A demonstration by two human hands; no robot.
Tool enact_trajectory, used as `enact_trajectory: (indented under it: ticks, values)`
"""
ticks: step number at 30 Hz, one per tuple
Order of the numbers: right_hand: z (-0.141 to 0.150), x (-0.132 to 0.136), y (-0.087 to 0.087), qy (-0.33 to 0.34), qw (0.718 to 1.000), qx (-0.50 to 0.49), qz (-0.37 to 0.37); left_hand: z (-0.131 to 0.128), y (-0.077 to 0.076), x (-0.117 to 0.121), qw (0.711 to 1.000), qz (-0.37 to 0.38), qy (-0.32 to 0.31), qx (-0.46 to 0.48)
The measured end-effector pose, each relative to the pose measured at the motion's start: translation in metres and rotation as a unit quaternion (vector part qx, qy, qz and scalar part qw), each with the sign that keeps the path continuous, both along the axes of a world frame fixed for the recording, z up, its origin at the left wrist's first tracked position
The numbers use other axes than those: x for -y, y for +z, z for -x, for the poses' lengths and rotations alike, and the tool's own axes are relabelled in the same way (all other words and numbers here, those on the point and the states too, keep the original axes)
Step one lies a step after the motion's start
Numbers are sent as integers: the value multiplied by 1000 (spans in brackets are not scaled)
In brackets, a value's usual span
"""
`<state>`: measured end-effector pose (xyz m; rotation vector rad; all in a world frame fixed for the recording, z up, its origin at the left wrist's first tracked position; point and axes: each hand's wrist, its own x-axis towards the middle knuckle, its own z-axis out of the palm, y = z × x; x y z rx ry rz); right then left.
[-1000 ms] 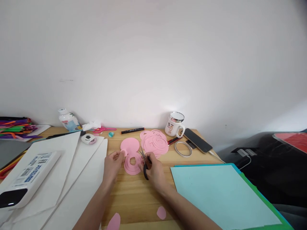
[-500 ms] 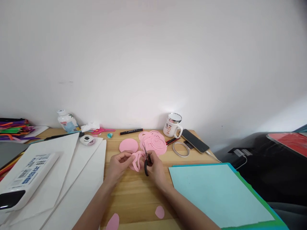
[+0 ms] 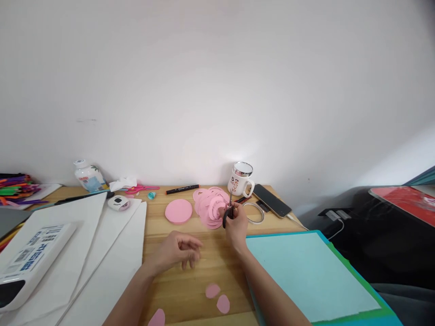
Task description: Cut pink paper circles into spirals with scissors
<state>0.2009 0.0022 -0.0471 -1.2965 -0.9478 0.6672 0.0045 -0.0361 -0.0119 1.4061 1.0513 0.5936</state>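
Observation:
My right hand (image 3: 237, 225) is closed around black-handled scissors (image 3: 228, 214), their blades pointing up toward the mug. Its fingertips reach the right side of a heap of pink spiral-cut paper (image 3: 207, 206) and seem to touch a spiral lying on top. My left hand (image 3: 183, 250) holds nothing and hovers over the table, fingers loosely bent and apart. Beyond it lies a stack of pink paper circles (image 3: 178, 211). Small pink paper scraps (image 3: 223, 304) lie near the front, one of them (image 3: 213, 290) just below my left hand.
A white mug (image 3: 240, 181), a phone (image 3: 272, 200) and a tape roll (image 3: 254, 213) stand at the back right. Light-blue sheets (image 3: 309, 276) cover the right side, white sheets (image 3: 125, 253) the left. A black marker (image 3: 182, 189) and pink scissors (image 3: 141, 188) lie along the wall.
My left hand has let go of the cut pink paper and drawn back toward me. My right hand has moved right to the spiral heap with the scissors. Another scrap lies on the table.

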Motion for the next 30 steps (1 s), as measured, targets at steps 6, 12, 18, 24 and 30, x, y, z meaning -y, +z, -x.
enact_trajectory:
  ticks: [6,12,18,24,30]
  values:
    - [-2,-7,-10,-11,1000,0,3,9,-32,-23,867,-387,268,-163]
    - [1,-5,-4,-7,999,-22,-25,18,-60,-32,825,-430,179,-321]
    - [12,3,6,98,992,-69,-24,21,-56,-31,819,-437,174,-329]
    - [23,8,4,183,980,-84,-4,21,-55,-29,822,-438,221,-289]
    - [29,13,0,226,972,-68,8,20,-53,-28,820,-418,333,-206]
